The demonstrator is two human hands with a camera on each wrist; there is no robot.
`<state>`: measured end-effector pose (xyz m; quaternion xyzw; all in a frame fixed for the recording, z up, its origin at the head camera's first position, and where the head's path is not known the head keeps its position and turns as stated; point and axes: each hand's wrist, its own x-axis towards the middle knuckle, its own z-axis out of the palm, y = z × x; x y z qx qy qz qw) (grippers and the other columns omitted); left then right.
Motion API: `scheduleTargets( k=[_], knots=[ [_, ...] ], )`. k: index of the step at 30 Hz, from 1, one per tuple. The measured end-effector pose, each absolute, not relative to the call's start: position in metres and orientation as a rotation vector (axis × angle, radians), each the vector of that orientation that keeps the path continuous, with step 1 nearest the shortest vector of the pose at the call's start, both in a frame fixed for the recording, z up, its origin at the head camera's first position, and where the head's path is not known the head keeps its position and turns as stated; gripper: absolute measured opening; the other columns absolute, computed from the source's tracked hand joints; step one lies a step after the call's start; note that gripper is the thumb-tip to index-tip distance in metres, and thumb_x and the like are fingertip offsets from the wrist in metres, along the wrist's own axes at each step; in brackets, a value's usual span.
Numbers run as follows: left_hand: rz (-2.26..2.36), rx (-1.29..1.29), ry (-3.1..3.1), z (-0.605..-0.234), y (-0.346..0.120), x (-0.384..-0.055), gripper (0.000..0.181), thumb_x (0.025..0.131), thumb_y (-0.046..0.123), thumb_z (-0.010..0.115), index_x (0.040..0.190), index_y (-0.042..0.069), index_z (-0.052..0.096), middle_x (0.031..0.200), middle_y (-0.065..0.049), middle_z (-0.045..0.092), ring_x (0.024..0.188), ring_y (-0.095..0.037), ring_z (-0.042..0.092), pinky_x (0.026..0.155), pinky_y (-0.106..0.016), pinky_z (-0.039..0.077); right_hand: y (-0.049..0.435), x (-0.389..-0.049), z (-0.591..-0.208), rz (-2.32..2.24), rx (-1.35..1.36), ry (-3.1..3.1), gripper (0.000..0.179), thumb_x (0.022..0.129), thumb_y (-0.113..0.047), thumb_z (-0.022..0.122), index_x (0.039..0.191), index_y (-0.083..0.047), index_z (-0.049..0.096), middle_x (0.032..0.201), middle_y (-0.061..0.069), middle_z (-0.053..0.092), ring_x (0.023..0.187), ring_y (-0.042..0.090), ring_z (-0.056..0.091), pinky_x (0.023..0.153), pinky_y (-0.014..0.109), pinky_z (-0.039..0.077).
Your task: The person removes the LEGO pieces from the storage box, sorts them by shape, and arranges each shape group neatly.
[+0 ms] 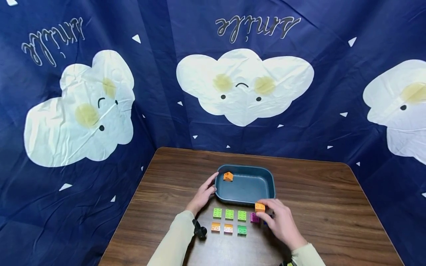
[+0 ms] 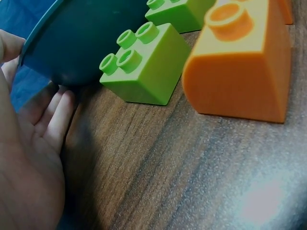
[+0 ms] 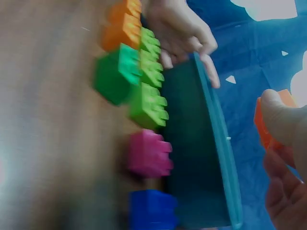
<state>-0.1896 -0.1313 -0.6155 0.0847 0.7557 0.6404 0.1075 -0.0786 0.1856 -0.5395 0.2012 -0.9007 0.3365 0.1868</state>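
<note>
My right hand (image 1: 281,221) pinches an orange toy building block (image 1: 260,207) between thumb and fingers, above the near right edge of a dark teal tray (image 1: 244,202). In the right wrist view the same block (image 3: 269,117) is partly covered by the thumb. Relaxed, fairly straight fingers of my left hand (image 1: 202,195) touch the tray's left end. Inside the tray, at its far left corner, lies another orange block (image 1: 227,176). Just below the right hand sit a magenta block (image 1: 254,217) and a blue block (image 3: 152,210), the blue one mostly hidden in the head view.
Three light green blocks (image 1: 229,214) line up along the tray's near side. Closer to me are two orange blocks (image 1: 215,227) and a darker green block (image 1: 242,231). The wooden table (image 1: 316,199) meets a dark blue cloth (image 1: 159,125) printed with clouds behind it.
</note>
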Motion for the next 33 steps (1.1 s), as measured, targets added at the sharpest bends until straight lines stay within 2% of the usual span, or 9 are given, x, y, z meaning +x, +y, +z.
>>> scheduleTargets(
  k=[4,9,18,33],
  knots=[
    [1.896,0.247,2.211,-0.616,-0.131,-0.189,0.064,0.104,0.01,0.051,0.163,0.032,0.041,0.168,-0.012,0.036,0.148,-0.034,0.042,0.116,-0.058,0.042,0.186,-0.056,-0.557,0.935,0.535,-2.544,0.04,0.075,-0.013,0.094,0.112,-0.014,0.078,0.11,-0.007,0.076,0.1,0.012,0.072,0.083,0.033,0.061],
    [1.891,0.251,2.208,-0.617,-0.131,-0.19,0.064,0.104,0.011,0.051,0.162,0.034,0.041,0.169,-0.012,0.036,0.15,-0.033,0.041,0.116,-0.057,0.041,0.185,-0.039,-0.574,0.934,0.516,-2.537,0.042,0.072,-0.008,0.096,0.109,-0.016,0.078,0.109,-0.011,0.073,0.098,0.008,0.071,0.085,0.022,0.057],
    [1.85,0.216,2.217,-0.614,-0.13,-0.189,0.064,0.104,0.014,0.048,0.162,0.04,0.04,0.171,-0.006,0.033,0.152,-0.032,0.038,0.119,-0.057,0.039,0.182,-0.028,-0.596,0.952,0.537,-2.613,0.039,0.075,-0.004,0.093,0.111,-0.011,0.078,0.109,-0.008,0.072,0.102,0.007,0.069,0.084,0.035,0.061],
    [1.859,0.231,2.222,-0.615,-0.129,-0.19,0.064,0.105,0.011,0.048,0.163,0.037,0.039,0.171,-0.006,0.032,0.153,-0.031,0.037,0.119,-0.056,0.039,0.175,-0.027,-0.618,0.94,0.492,-2.61,0.04,0.071,-0.003,0.095,0.105,-0.013,0.078,0.104,-0.005,0.073,0.098,0.008,0.069,0.083,0.035,0.061]
  ],
)
